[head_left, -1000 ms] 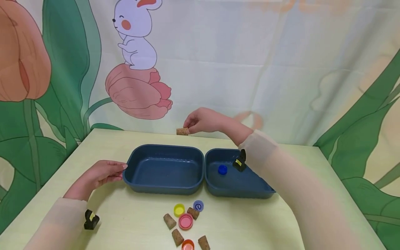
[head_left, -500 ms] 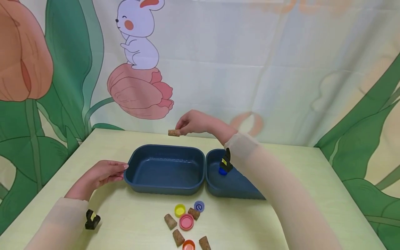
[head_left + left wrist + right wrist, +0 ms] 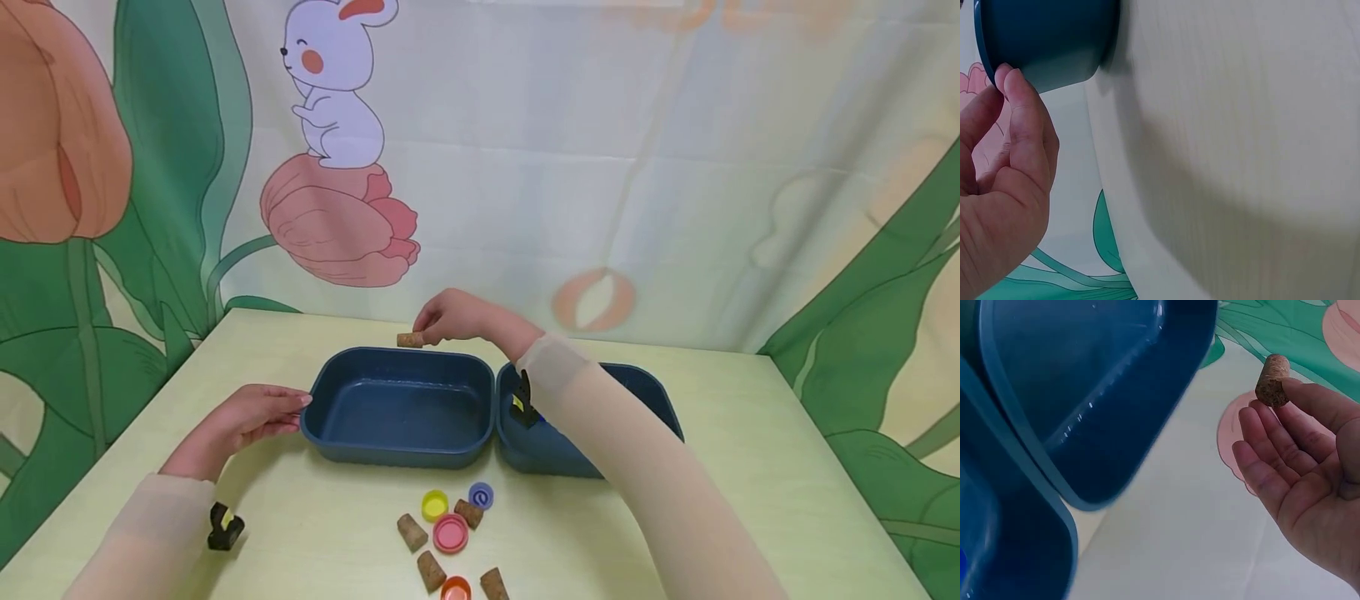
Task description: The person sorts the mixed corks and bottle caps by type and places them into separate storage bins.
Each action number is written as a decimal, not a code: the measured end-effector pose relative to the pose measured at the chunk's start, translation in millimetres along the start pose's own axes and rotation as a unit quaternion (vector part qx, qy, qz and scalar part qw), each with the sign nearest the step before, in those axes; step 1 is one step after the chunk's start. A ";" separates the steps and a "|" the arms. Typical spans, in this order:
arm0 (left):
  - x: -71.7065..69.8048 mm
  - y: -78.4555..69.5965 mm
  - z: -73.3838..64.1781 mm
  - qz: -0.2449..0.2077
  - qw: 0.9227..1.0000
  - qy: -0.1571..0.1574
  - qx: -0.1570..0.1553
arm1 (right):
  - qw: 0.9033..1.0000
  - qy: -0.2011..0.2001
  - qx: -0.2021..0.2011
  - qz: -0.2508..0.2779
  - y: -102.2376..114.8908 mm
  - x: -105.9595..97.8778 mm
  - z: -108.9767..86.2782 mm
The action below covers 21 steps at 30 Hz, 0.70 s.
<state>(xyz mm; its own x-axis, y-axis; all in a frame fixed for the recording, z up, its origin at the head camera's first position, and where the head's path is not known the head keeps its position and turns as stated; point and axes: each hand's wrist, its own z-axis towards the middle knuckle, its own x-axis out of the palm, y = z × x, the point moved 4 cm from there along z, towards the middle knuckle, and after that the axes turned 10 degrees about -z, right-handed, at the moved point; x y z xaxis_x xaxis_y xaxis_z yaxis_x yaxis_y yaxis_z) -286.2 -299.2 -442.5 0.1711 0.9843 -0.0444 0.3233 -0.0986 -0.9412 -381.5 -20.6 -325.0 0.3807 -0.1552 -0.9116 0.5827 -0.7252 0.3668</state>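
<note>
My right hand (image 3: 459,315) pinches a cork (image 3: 410,340) between thumb and fingertips, above the far rim of the left dark blue bin (image 3: 397,458). In the right wrist view the cork (image 3: 1272,381) points away from the fingers, clear of the bin wall. At that bin's left end my left hand (image 3: 258,414) pinches the rim, with thumb and fingertips on its edge in the left wrist view (image 3: 1016,137). The right dark blue bin (image 3: 645,383) stands beside it, partly covered by my right sleeve. A sliver of a blue cap (image 3: 543,419) shows inside it.
On the near table lie a yellow cap (image 3: 435,506), a purple cap (image 3: 481,497), a pink cap (image 3: 450,533) and an orange cap (image 3: 456,590). Several corks (image 3: 431,572) lie among them. A printed cloth (image 3: 480,167) hangs behind the table.
My right hand has moved left with the cork, then lowered toward the far rim of the left bin. The left hand has kept its place on the bin.
</note>
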 end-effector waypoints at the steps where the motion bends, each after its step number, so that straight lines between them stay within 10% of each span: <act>1: 0.2 0.0 -0.2 -0.001 1.000 0.000 0.000 | 1.000 0.004 0.000 0.002 -0.1 3.0 2.1; 21: -0.8 2.2 1.5 0.006 1.000 -0.008 -0.002 | 0.999 0.033 -0.008 -0.027 1.3 55.2 25.8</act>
<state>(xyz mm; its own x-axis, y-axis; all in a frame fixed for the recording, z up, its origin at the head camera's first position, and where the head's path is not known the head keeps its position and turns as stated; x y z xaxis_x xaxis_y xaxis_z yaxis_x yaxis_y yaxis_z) -287.1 -300.0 -445.1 0.1601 0.9852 -0.0617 0.3249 -0.1116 -0.9391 -378.3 -47.5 -379.6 0.3957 -0.0712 -0.9156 0.6141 -0.7207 0.3215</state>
